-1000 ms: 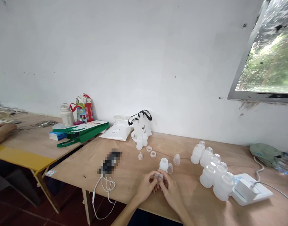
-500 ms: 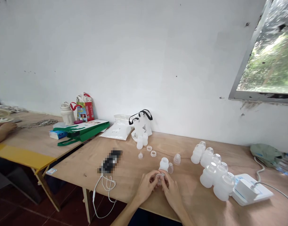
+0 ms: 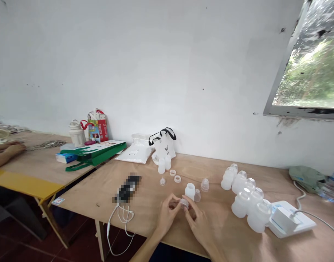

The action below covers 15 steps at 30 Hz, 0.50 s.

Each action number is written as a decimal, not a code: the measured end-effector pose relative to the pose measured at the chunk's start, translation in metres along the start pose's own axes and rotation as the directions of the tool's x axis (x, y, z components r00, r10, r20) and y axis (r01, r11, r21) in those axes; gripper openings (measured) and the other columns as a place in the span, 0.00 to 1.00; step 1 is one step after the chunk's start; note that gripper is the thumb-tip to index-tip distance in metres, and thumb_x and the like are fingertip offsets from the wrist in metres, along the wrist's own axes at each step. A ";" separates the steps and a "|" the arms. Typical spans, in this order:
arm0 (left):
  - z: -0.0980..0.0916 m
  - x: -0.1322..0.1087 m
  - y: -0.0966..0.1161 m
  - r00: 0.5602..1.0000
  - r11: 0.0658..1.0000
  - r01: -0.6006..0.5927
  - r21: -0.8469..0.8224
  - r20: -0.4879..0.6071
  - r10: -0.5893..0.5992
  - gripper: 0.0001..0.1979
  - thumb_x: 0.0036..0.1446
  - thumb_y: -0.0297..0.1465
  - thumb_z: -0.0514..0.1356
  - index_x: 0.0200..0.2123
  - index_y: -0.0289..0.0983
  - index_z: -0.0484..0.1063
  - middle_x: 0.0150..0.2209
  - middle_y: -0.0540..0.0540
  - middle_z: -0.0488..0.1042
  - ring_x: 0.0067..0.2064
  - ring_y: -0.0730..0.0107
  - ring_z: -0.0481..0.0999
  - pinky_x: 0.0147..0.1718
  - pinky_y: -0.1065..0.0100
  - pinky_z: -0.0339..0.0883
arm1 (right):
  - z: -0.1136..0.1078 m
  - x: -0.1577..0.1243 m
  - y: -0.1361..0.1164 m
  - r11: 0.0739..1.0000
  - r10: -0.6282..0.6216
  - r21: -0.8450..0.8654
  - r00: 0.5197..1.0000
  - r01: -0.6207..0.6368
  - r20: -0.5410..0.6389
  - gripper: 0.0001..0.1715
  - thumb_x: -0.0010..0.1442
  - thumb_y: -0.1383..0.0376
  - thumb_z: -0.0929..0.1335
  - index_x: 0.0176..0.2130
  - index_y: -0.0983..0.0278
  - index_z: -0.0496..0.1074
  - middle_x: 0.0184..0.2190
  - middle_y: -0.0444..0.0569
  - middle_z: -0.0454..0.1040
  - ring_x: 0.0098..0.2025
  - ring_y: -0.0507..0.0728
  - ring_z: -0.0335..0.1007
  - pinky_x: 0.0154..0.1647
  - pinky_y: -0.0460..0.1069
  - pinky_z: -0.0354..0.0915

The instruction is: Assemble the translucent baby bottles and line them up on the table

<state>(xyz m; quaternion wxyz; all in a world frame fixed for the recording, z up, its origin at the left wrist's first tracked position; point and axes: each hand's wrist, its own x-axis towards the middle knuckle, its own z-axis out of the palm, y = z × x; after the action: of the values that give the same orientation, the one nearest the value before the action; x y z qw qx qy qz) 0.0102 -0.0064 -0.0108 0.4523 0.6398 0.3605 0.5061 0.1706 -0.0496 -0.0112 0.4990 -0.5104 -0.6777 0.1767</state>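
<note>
Over the plywood tabletop point(image 3: 224, 174), the left hand point(image 3: 168, 214) and the right hand point(image 3: 198, 222) meet, both half-curled, their fingertips closing from either side on a small clear plastic cup point(image 3: 184, 203). It sits just above the table near the front edge, apparently held between both hands, though which fingers bear it is hard to tell. It looks light, thin-walled and smooth, so it may slip easily; a gentle pinch at the rim would probably suit it best, since firm squeezing could deform it.

Just beyond the hands stand a white plastic bottle point(image 3: 190, 191) and a clear cone-shaped cap point(image 3: 197, 195), with a second cap point(image 3: 204, 185) close by. Two pale rings point(image 3: 175, 175) and a small nipple-shaped piece point(image 3: 162, 181) lie farther left, before two small white bottles point(image 3: 164, 164). To the right, frosted bottles point(image 3: 246, 200) crowd beside a white plastic base point(image 3: 288, 220). Left of the hands, a black object point(image 3: 127, 188) is blurred out, its white cable point(image 3: 120, 222) hanging past the table edge. On the neighbouring table, another person's hand point(image 3: 15, 148) rests near a heap of metal pieces point(image 3: 49, 144).
</note>
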 end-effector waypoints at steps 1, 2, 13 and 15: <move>0.000 0.000 -0.001 1.000 1.000 -0.005 0.012 -0.009 0.005 0.17 0.60 0.46 0.66 0.35 0.37 0.72 0.37 0.43 0.83 0.39 0.60 0.83 0.38 0.68 0.72 | -0.001 0.000 0.000 1.000 -0.004 0.004 1.000 0.003 0.016 0.25 0.70 0.52 0.64 0.60 0.56 0.76 0.51 0.49 0.82 0.43 0.60 0.83 0.41 0.52 0.79; 0.000 0.001 -0.001 1.000 1.000 -0.016 0.027 -0.020 0.017 0.17 0.60 0.46 0.66 0.35 0.37 0.74 0.36 0.44 0.82 0.38 0.60 0.83 0.37 0.68 0.72 | -0.001 0.000 0.000 1.000 -0.006 0.009 0.999 0.005 0.032 0.24 0.71 0.52 0.64 0.60 0.56 0.76 0.51 0.49 0.82 0.45 0.61 0.83 0.43 0.52 0.79; -0.002 -0.003 0.010 0.982 0.950 -0.175 0.258 -0.017 0.186 0.10 0.67 0.39 0.60 0.46 0.43 0.77 0.61 0.40 0.69 0.65 0.51 0.67 0.66 0.49 0.58 | 0.003 -0.001 0.019 0.995 0.101 0.016 0.964 -0.101 -0.245 0.27 0.71 0.52 0.60 0.58 0.60 0.75 0.59 0.55 0.76 0.60 0.65 0.73 0.58 0.61 0.70; -0.002 -0.001 0.003 0.985 0.960 -0.135 0.246 -0.069 0.157 0.11 0.66 0.39 0.59 0.48 0.42 0.74 0.62 0.39 0.67 0.67 0.50 0.65 0.67 0.48 0.57 | 0.004 -0.001 0.021 0.989 0.144 0.022 0.948 -0.144 -0.283 0.29 0.71 0.50 0.59 0.61 0.60 0.72 0.61 0.56 0.74 0.62 0.66 0.71 0.60 0.62 0.68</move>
<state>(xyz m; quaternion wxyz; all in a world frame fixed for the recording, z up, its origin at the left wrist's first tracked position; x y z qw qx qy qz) 0.0079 -0.0080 -0.0077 0.3166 0.6920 0.3904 0.5182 0.1781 -0.0408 -0.0289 0.5771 -0.5782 -0.5600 0.1382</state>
